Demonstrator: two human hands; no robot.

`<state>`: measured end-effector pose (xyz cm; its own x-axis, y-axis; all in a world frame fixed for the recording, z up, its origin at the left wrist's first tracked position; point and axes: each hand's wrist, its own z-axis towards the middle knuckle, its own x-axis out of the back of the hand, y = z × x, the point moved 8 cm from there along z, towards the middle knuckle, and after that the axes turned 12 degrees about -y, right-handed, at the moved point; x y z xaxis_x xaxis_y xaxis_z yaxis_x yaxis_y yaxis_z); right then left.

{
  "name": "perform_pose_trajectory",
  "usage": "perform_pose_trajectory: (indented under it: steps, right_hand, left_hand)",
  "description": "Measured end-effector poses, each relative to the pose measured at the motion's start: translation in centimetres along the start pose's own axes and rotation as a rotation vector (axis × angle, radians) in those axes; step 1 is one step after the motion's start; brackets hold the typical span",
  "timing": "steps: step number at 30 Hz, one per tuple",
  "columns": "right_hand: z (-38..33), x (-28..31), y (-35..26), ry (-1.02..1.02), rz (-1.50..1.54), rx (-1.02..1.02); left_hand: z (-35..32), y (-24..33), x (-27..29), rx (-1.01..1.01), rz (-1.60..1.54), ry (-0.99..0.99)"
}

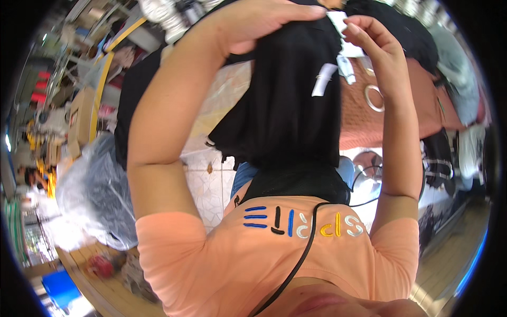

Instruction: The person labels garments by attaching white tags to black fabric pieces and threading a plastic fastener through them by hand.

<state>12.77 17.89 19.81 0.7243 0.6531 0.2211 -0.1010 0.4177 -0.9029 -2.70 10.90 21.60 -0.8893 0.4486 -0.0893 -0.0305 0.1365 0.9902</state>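
Black cloth (296,90), looking like a garment, drapes from the table edge down toward my lap. My left hand (264,24) grips its upper part, thumb stretched along the top; the other fingers are mostly hidden. My right hand (377,45) is raised at the cloth's right edge with its fingers curled into a pinch. Its fingertips overlap a white paper piece (353,46), but whatever they hold is too small to make out. A white label (323,80) lies on the front of the black cloth, and a pale blue-white tag (346,70) sits beside its edge.
Brown textured fabric (391,129) covers the table on the right, with a light ring (374,98) on it. More black cloth (401,26) is heaped beyond. A plastic-wrapped bundle (97,190) stands at left. A dark cable (301,259) runs down my shirt.
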Motion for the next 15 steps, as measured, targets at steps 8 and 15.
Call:
perform_pose_trajectory:
  steps: [8,15]
  right_hand:
    - [-5.8,-3.1,-7.1,0.054,-0.052,0.192]
    - [-8.2,-8.0,-11.2,0.062,-0.329,0.276]
  left_hand:
    - [1.7,3.6,-3.2,-0.157,-0.129,-0.006]
    - [-0.8,12.7,-6.5,-0.543,-0.025,-0.104]
